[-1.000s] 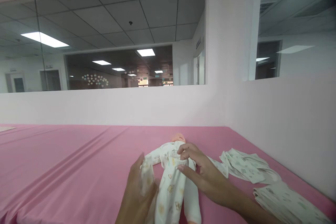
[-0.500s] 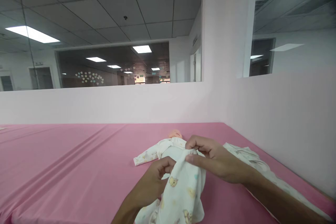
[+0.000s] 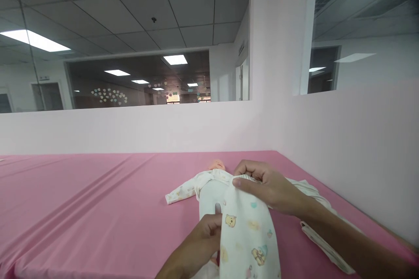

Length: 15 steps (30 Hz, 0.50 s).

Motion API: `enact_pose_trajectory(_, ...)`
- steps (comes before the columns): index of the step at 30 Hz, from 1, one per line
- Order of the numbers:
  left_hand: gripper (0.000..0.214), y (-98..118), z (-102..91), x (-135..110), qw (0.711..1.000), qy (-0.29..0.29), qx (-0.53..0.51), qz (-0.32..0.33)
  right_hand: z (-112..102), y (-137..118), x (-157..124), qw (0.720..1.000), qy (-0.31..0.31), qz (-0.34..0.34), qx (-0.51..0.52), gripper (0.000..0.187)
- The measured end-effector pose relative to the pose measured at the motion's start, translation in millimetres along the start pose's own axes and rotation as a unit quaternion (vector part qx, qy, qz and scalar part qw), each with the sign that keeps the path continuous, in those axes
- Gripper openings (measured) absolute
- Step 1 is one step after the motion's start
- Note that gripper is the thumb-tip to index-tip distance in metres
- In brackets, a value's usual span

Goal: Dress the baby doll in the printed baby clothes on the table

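While the doll (image 3: 214,183) lay on the pink counter (image 3: 81,209), I held its printed garment (image 3: 248,235).
My right hand (image 3: 265,185) fingers pinched its top edge low-centre; left hand (image 3: 203,237) fingers clamped the side, spreading it.

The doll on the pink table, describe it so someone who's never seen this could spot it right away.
Start at the pink table and follow it toward the corner where the white walls meet. The doll lies there on its back, head toward the wall, between the left hand and the right hand. Unlike the loose printed clothes lying flat beside it, it has a peach head and wears a white garment, one sleeve stretched out.
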<state>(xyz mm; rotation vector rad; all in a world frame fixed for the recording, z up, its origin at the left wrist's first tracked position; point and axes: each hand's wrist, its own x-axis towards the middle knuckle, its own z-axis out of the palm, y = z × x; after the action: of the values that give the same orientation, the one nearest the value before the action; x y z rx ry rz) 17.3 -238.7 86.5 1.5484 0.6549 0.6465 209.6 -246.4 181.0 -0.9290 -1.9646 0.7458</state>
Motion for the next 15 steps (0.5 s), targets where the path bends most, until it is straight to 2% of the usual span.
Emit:
enact_pose_trajectory(2, 0.025, 0.6, -1.6, -4.4, 0.999, 0.002, 0.019, 0.027, -1.4, 0.6, -1.7, 0.999, 0.027, 0.01, -0.042, 0.032)
enact_pose_trajectory(4, 0.024, 4.9, -8.9, -8.8, 0.996, 0.033, 0.036, 0.078, -4.1, 2.9, -2.6, 0.996, 0.04, 0.016, -0.077, 0.034)
enact_pose_trajectory(7, 0.027, 15.1, -29.9, -15.7, 0.975, 0.148, 0.07, 0.151, -10.4, 7.5, -3.4, 0.992, 0.056, 0.012, -0.112, 0.035)
enact_pose_trajectory(9, 0.032, 24.4, -44.6, -21.3, 0.958, 0.212, 0.089, 0.171, -13.8, 8.8, -4.0, 0.99, 0.05, 0.017, -0.13, 0.035)
enact_pose_trajectory(12, 0.032, 42.0, -55.9, -30.3, 0.958, 0.213, 0.096, 0.165, -13.8, 4.0, -4.8, 0.985, 0.017, 0.013, -0.168, 0.034)
enact_pose_trajectory(15, 0.032, 60.4, -53.0, -37.4, 0.965, 0.209, 0.067, 0.141, -9.4, -8.3, -3.9, 0.98, -0.022, 0.0, -0.197, 0.034)
